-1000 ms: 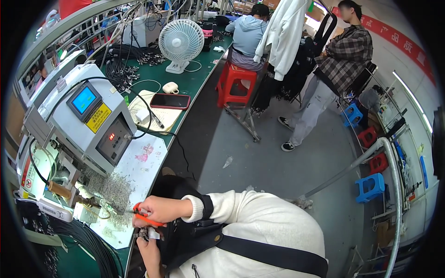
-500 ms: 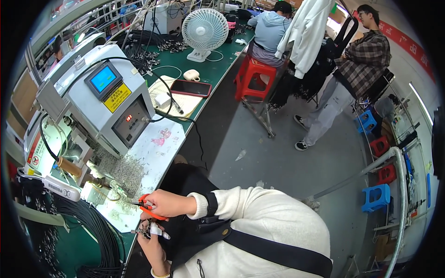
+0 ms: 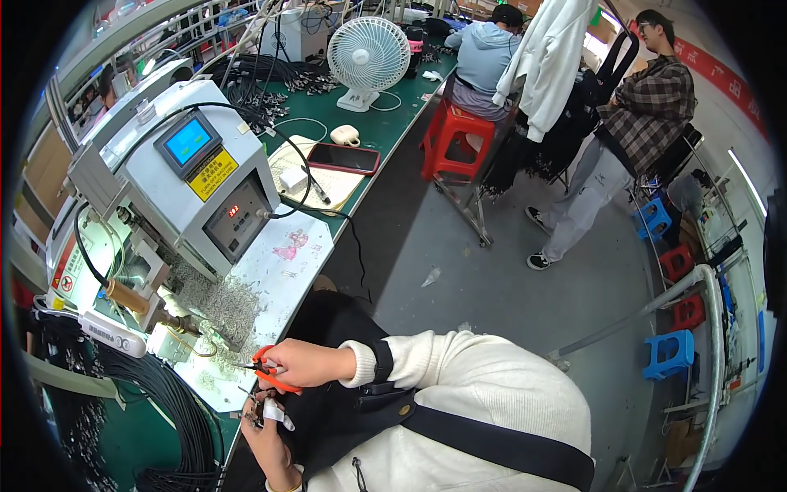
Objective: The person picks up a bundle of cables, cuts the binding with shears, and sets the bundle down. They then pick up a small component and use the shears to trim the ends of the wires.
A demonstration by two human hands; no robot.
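Observation:
My right hand is closed round orange-handled pliers, whose dark narrow jaws point left over the machine's white base plate. Just below it, my left hand is closed on several small dark metal connectors at the plate's edge. White tape or a wrap shows on one of its fingers. How the left fingertips hold the connectors is partly hidden. Beside both hands is the white benchtop machine, with a blue screen and a brown-handled soldering unit over the plate.
Small metallic scraps cover part of the plate. A bundle of black cables lies at the near left. Phone, notebook and fan stand or lie along the green bench. Another person sits on a red stool; one stands right.
The whole view has shifted slightly, with the scene sitting a little further right. Both hands keep their holds; the pliers still point left, their tips slightly lower.

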